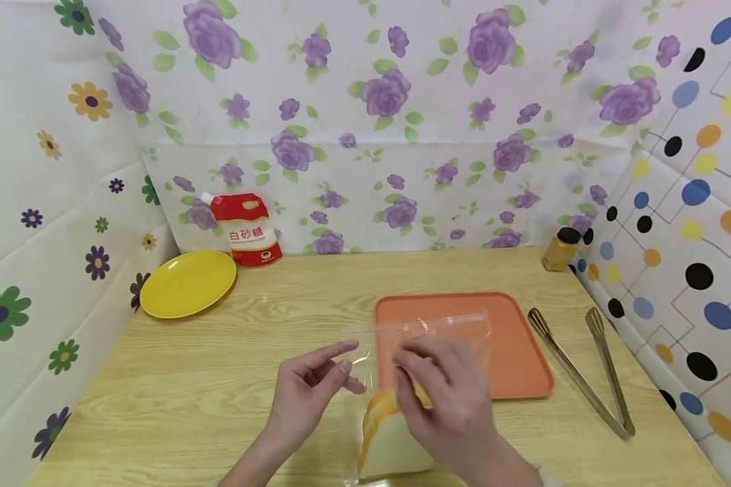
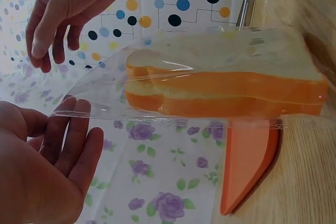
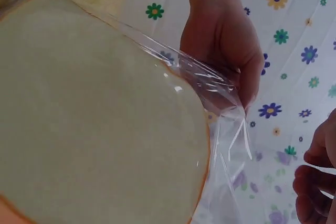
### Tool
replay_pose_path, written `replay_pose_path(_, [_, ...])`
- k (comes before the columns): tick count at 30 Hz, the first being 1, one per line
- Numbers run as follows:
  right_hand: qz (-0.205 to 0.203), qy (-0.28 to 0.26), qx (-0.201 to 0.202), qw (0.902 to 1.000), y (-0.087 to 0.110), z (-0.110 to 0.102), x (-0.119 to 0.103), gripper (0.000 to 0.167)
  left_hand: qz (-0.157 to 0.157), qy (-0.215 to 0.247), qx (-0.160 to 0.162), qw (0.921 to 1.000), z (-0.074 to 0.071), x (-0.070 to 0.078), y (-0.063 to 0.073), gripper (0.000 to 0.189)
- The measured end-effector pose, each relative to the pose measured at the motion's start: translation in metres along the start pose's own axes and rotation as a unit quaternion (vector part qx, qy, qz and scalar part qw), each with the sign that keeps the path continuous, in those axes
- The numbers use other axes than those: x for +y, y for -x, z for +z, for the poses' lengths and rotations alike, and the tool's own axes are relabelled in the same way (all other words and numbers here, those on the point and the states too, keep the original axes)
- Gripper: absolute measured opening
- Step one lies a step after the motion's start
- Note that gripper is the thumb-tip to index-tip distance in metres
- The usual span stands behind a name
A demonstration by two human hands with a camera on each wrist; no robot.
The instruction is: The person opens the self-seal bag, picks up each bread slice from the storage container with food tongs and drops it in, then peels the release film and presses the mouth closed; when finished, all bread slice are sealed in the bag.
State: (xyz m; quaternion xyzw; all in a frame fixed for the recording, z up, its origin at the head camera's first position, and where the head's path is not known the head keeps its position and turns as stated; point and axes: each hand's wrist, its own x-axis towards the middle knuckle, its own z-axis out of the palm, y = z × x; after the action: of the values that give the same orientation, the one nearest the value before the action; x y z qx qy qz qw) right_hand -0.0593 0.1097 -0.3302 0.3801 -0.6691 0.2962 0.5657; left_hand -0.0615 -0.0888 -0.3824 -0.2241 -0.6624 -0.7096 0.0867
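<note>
Slices of white bread (image 1: 396, 443) with orange-brown crusts are inside a clear plastic bag (image 2: 107, 90), in front of the tray. My left hand (image 1: 304, 392) is at the bag's upper edge. The left wrist view shows its thumb and fingers around that edge, some fingertips seen through the film. Above the bread in the head view, my right hand (image 1: 447, 399) has loosely bent fingers. In the left wrist view, the right hand (image 2: 73, 14) hangs apart from the bag, and nothing shows in it.
A coral-orange tray (image 1: 524, 379) lies behind the bread, with metal tongs (image 1: 579, 382) spread open on its right. At the back left are a yellow plate (image 1: 189, 284) and a red-and-white sugar pouch (image 1: 248, 230). A small black-lidded jar (image 1: 562, 250) stands at the back right.
</note>
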Motion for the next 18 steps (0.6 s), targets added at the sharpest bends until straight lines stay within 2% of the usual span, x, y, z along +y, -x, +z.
replay_pose_path(4, [0.044, -0.027, -0.094, 0.9942, -0.001, 0.012, -0.001, 0.019, 0.036, 0.03, -0.02, 0.9987, 0.003, -0.002, -0.001, 0.033])
replay_pose_path(7, [0.07, -0.017, -0.134, 0.9884, 0.001, 0.019, 0.003, 0.02, 0.068, 0.04, -0.037, 0.9962, 0.005, -0.003, -0.002, 0.039])
replay_pose_path(13, [0.059, -0.011, -0.143, 0.988, 0.0, 0.024, 0.009, 0.019, 0.1, -0.001, -0.039, 0.9942, 0.007, -0.004, -0.003, 0.047])
replay_pose_path(16, [0.044, -0.001, -0.148, 0.9881, -0.001, 0.023, 0.01, 0.02, 0.135, -0.017, -0.044, 0.9897, 0.008, -0.004, -0.003, 0.051])
replay_pose_path(18, [0.029, 0.009, -0.154, 0.9877, -0.003, 0.022, 0.01, 0.02, 0.147, -0.025, -0.044, 0.9879, 0.008, -0.004, -0.003, 0.054])
